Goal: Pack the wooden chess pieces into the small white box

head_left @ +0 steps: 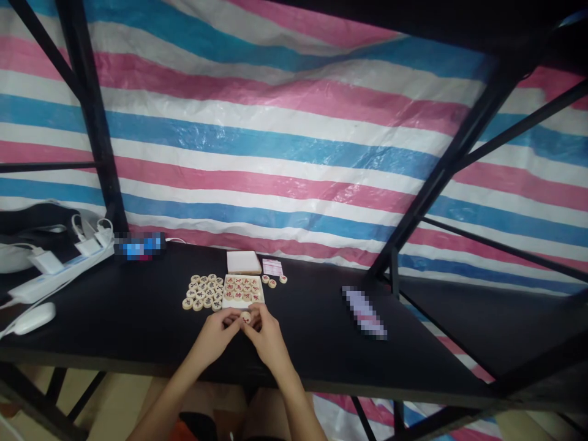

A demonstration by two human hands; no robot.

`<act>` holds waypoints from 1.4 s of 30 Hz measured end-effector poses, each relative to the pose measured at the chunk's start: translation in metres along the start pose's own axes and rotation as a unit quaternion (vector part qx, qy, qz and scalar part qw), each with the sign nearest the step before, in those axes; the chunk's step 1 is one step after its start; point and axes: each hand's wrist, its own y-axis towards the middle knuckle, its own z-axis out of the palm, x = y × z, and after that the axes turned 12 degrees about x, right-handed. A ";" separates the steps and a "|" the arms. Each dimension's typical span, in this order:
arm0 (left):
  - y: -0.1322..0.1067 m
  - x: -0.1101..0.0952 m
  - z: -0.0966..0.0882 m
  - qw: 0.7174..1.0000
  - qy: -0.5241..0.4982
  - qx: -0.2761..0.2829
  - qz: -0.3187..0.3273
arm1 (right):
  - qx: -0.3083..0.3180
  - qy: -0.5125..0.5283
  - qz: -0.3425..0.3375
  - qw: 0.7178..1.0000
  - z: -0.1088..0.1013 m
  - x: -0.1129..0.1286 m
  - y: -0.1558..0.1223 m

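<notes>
Between the fingertips of both hands is a round Chinese chess piece [246, 317] with a red mark on its face. My left hand [220, 331] pinches it from the left, and my right hand [261, 331] grips it from the right. Just beyond the fingers lies a white box tray [229, 304] with rows of red-marked pieces in it. To its left, dark-marked chess pieces [202, 294] stand grouped in rows on the black table [151, 324]. Three loose red-marked pieces [272, 283] rest right of the tray.
Behind the tray lies a white box lid [243, 262], with a small pink-and-white paper [272, 267] beside it. A blurred-out flat object [365, 312] is on the right. A white power strip [64, 275] with chargers and cables fills the left. Black metal frame bars [422, 202] rise at the sides.
</notes>
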 end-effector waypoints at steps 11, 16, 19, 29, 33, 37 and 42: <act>0.000 0.008 -0.003 0.999 0.004 -0.047 -0.020 | 0.070 -0.020 -0.022 0.997 -0.004 0.010 -0.004; 0.000 0.003 -0.003 0.999 0.007 -0.045 -0.029 | 0.065 -0.010 -0.006 0.998 -0.003 0.009 -0.003; -0.001 0.003 -0.001 1.000 0.019 -0.017 -0.016 | 0.046 0.000 0.000 0.999 -0.003 0.007 -0.003; 0.001 0.011 -0.002 0.999 -0.033 -0.039 -0.014 | 0.032 -0.024 0.006 0.999 -0.005 0.004 -0.001; 0.001 0.010 0.000 0.997 -0.055 -0.054 -0.015 | 0.039 -0.025 0.012 0.999 -0.005 0.006 -0.001; 0.001 0.012 0.001 0.994 -0.066 -0.087 -0.008 | 0.049 -0.024 0.005 0.998 -0.005 0.008 -0.001; -0.003 0.004 -0.002 0.999 0.006 -0.054 0.000 | 0.028 -0.047 -0.021 0.998 -0.004 0.006 -0.002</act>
